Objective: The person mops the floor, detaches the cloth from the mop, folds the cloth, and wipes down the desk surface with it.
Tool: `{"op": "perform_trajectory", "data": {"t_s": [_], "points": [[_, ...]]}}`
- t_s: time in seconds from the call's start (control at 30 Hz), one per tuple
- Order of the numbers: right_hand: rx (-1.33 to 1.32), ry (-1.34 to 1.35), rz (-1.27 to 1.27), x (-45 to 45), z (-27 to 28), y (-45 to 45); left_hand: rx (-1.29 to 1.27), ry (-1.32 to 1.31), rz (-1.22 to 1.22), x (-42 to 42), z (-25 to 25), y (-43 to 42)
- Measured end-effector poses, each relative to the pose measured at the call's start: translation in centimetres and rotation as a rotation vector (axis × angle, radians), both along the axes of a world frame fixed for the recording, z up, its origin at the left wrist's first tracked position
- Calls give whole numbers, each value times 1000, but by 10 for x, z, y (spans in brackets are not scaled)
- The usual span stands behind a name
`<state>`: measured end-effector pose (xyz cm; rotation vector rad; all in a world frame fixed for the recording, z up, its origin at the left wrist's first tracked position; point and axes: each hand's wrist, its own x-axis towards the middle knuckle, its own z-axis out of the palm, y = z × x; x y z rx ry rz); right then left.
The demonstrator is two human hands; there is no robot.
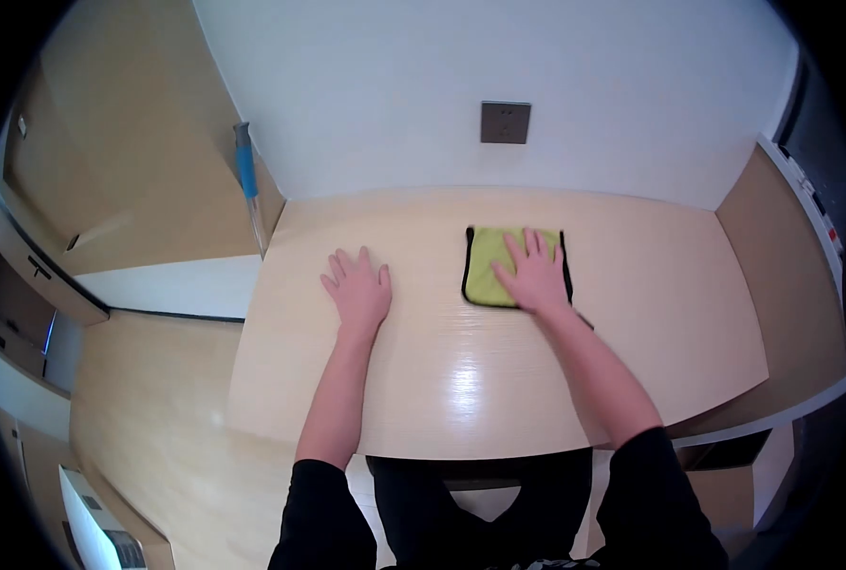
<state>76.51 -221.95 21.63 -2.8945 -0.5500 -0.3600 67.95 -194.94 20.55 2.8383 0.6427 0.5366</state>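
Note:
A folded green cloth [485, 266] with black edging lies flat on the pale wooden table [423, 342], right of its middle. My right hand [541, 280] rests palm down on the cloth's right half, fingers spread and not wrapped round it. To the left, my left hand [358, 290] lies flat on the bare tabletop with its fingers apart, holding nothing. A small dark strip [584, 322] sticks out by my right wrist, at the cloth's lower right corner.
Behind the table a white wall carries a dark socket plate [506, 123]. A pole with a blue grip [244, 166] leans at the table's back left corner. A wooden side panel [784, 261] bounds the right. Wooden flooring [157, 389] shows at left.

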Motion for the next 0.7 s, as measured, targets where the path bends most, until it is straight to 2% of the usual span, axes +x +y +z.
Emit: {"op": "perform_trajectory", "data": {"t_s": [0.17, 0.37, 0.53, 0.7], "points": [[40, 62, -139, 78, 10, 28, 4, -18, 1, -2, -1, -2], [17, 60, -170, 107, 7, 36, 27, -27, 9, -1, 1, -1], [7, 23, -132, 87, 4, 29, 40, -67, 11, 2, -6, 1], [-56, 0, 50, -5, -3, 9, 69, -45, 10, 2, -9, 5]]}}
